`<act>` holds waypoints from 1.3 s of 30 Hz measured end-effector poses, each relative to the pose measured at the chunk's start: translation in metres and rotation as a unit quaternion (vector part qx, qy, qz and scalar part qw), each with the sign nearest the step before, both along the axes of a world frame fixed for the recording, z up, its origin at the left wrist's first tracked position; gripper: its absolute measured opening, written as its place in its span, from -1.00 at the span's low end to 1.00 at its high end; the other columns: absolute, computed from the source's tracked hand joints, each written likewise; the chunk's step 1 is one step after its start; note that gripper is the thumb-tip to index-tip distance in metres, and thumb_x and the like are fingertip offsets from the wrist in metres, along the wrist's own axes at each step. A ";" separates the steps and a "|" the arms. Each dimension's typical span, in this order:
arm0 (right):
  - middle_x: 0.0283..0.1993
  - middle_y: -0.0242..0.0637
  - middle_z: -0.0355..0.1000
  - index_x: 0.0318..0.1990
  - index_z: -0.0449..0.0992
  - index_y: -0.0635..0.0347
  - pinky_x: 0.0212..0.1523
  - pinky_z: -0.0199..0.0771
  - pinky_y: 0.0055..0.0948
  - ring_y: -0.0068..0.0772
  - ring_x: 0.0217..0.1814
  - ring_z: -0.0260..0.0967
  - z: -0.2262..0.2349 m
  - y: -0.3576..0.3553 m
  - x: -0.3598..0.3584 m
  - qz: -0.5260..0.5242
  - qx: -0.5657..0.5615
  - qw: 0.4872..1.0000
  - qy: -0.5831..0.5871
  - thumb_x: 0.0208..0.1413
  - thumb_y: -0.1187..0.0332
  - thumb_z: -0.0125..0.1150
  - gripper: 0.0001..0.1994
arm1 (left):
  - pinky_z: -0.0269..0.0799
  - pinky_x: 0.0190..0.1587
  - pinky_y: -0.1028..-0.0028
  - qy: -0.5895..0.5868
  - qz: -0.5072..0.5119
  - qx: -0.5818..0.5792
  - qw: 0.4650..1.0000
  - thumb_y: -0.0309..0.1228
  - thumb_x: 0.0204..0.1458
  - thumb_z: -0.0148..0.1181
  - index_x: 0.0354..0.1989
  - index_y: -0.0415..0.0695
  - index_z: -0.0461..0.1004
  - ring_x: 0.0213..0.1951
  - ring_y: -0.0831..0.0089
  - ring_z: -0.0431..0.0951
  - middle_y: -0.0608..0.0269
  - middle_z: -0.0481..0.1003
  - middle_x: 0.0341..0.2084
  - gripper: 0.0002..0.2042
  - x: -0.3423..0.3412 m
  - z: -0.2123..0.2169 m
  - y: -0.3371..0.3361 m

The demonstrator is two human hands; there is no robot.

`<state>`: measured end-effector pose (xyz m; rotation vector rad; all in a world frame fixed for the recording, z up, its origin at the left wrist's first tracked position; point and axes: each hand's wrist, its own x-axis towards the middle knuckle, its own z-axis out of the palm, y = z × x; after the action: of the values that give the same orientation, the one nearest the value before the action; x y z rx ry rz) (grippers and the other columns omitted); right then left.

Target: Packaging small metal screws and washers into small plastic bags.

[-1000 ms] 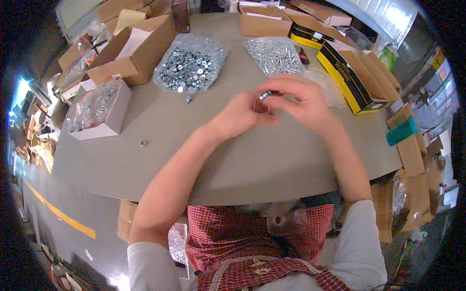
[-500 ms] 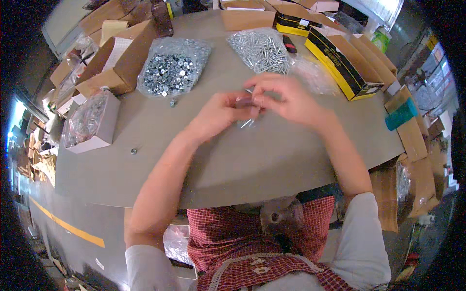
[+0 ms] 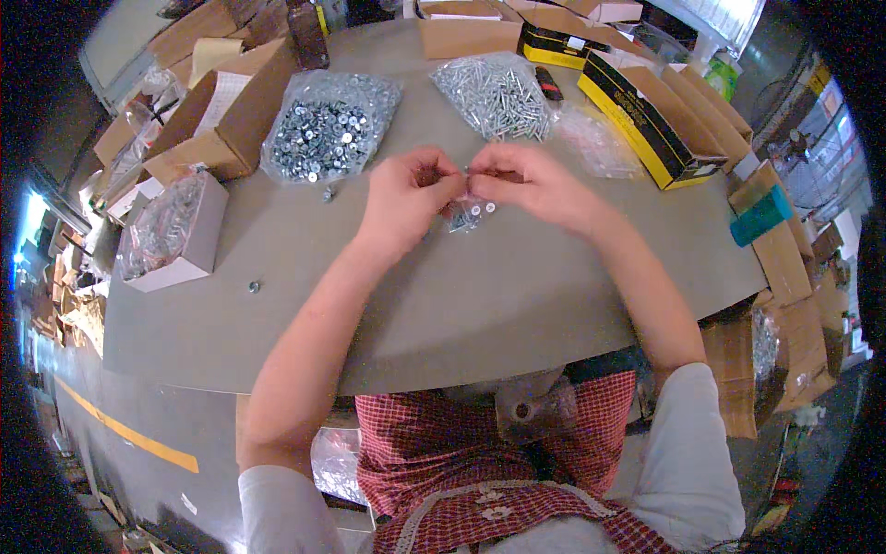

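In the head view, the left hand (image 3: pixel 406 198) and right hand (image 3: pixel 528 183) met at centre frame, fingertips pinched on a small screw (image 3: pixel 467 172) above a few assembled screws (image 3: pixel 469 214) on the counter (image 3: pixel 517 295). Keeping the parts low over that pile seemed wise.

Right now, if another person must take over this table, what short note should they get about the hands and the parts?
Left hand: fingers pinched on a small metal part, too small to tell which kind.
Right hand: fingertips meet the left hand's, pinching the same small part above the table.
Small pile of assembled screws with washers: on the table just under the hands.
Bag of washers: open, beyond the left hand.
Bag of screws: open, beyond the right hand.
Loose washer: lies alone at the left.
Done: a few pieces in the pile. Left: both bags look nearly full.
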<state>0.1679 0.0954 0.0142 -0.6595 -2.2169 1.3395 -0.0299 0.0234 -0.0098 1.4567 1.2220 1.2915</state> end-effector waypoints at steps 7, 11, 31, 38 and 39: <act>-0.38 -0.44 0.42 -0.32 0.47 0.21 -0.24 0.37 -0.54 -0.61 -0.30 0.37 0.011 -0.006 0.003 0.040 -0.090 0.995 0.001 0.13 0.32 0.18 -0.86 | 0.43 -0.39 0.50 -0.020 -0.037 0.016 0.999 -0.47 0.03 0.21 -0.43 -0.19 0.49 -0.47 0.53 0.51 0.30 0.52 -0.54 -0.93 0.002 0.012 -0.007; -0.46 -0.45 0.37 -0.40 0.47 0.18 -0.33 0.35 -0.51 -0.58 -0.40 0.35 0.025 -0.008 0.022 0.009 -0.131 0.991 -0.012 0.10 0.27 0.22 -0.82 | 0.42 -0.39 0.49 -0.058 -0.044 0.022 0.997 -0.47 0.03 0.20 -0.41 -0.18 0.50 -0.47 0.52 0.50 0.30 0.52 -0.53 -0.94 0.004 0.018 -0.006; -0.17 -0.36 0.47 -0.12 0.49 0.18 -0.15 0.39 -0.51 -0.55 -0.19 0.39 -0.006 -0.103 0.302 -0.538 0.006 0.786 0.307 0.18 0.31 0.13 -0.80 | 0.42 -0.48 0.53 0.101 0.045 -0.045 0.993 -0.37 0.14 0.15 -0.39 -0.25 0.48 -0.52 0.55 0.53 0.24 0.55 -0.55 -0.82 0.034 -0.028 -0.001; -0.22 -0.01 0.51 -0.11 0.51 0.34 -0.15 0.55 -0.17 -0.07 -0.19 0.53 -0.042 0.046 0.170 -0.410 0.277 0.858 -0.142 0.12 0.13 0.21 -0.60 | 0.41 -0.49 0.53 0.140 0.067 0.010 0.988 -0.42 0.13 0.16 -0.35 -0.27 0.48 -0.53 0.57 0.54 0.23 0.55 -0.60 -0.85 0.038 -0.022 -0.012; -0.22 0.05 0.52 -0.10 0.52 0.34 -0.14 0.56 -0.14 0.01 -0.22 0.54 -0.041 0.062 0.161 -0.432 0.413 0.777 -0.198 0.10 0.11 0.21 -0.58 | 0.41 -0.50 0.53 0.128 0.060 0.005 0.990 -0.42 0.13 0.16 -0.33 -0.27 0.48 -0.53 0.57 0.55 0.24 0.55 -0.60 -0.86 0.042 -0.021 -0.013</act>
<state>0.3294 0.1573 -0.0273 -1.4014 -2.0149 -0.2676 0.0119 0.0102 -0.0311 1.6139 1.4918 1.2177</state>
